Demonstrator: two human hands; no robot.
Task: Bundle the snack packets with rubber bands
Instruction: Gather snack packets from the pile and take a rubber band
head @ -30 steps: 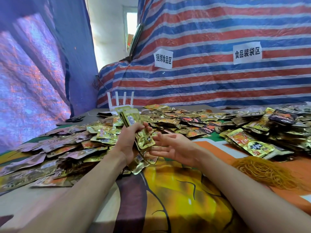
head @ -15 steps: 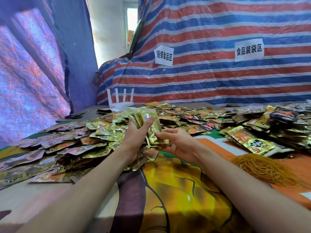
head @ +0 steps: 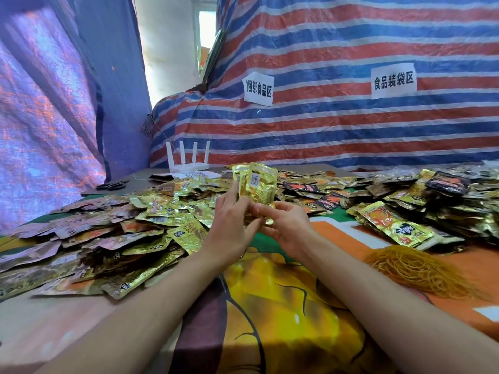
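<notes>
I hold a small stack of gold foil snack packets (head: 258, 183) upright above the table's middle. My left hand (head: 232, 228) grips the stack's lower left side, fingers curled round it. My right hand (head: 283, 225) pinches the stack's bottom edge from the right. Loose gold and dark packets (head: 151, 225) lie spread in a wide heap across the left and back of the table. A heap of thin orange rubber bands (head: 415, 268) lies on the cloth to my right, apart from both hands.
More packets, some in stacks (head: 397, 225), cover the right side. A white router with several antennas (head: 189, 163) and black scissors (head: 112, 185) sit at the back left. Striped tarpaulin (head: 324, 125) with two paper signs closes the back. A bright printed cloth (head: 283, 306) covers the near table.
Both hands have lifted the packets and squared them upright into one stack. My right hand, open and empty a second ago, now pinches the stack's bottom edge.
</notes>
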